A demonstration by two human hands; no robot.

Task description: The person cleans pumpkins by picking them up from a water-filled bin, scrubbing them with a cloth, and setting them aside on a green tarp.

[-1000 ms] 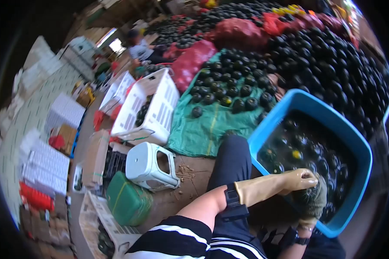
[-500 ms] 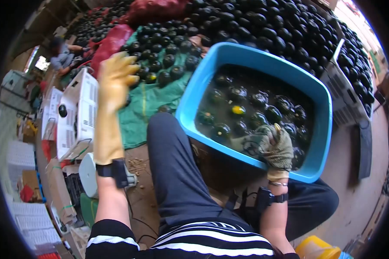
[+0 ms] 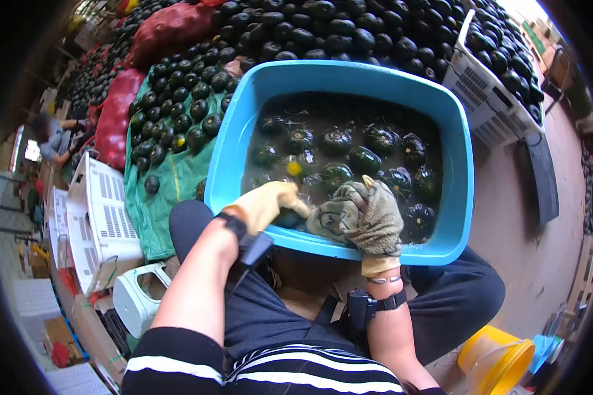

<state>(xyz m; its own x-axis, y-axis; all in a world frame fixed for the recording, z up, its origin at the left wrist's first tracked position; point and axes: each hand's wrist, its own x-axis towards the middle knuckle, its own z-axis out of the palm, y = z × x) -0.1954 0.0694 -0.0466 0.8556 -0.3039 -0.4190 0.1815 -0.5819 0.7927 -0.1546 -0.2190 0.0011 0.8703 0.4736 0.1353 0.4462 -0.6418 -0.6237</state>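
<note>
A blue plastic tub (image 3: 454, 151) of murky water lies before my knees, with several dark green squashes (image 3: 337, 139) floating in it. My left hand (image 3: 263, 203), in a yellowish rubber glove, is at the tub's near side. Its fingers curl over a dark squash (image 3: 287, 218) at the near wall, and the glove partly hides that squash. To the right, my gloved right hand (image 3: 375, 220) grips a wet grey-green cloth (image 3: 331, 218) bunched over the glove, just above the water beside the floating squashes.
Dark squashes (image 3: 339, 29) are heaped behind the tub, and more lie on a green sheet (image 3: 153, 220) at left. White crates (image 3: 102, 214) flank both sides. A white stool (image 3: 138, 296) and a yellow bucket (image 3: 491, 359) stand near me. Another person (image 3: 58, 141) sits far left.
My left hand has come from above the green sheet, fingers spread, rightward and down into the tub over a squash. My right hand still holds the cloth. The camera view has shifted.
</note>
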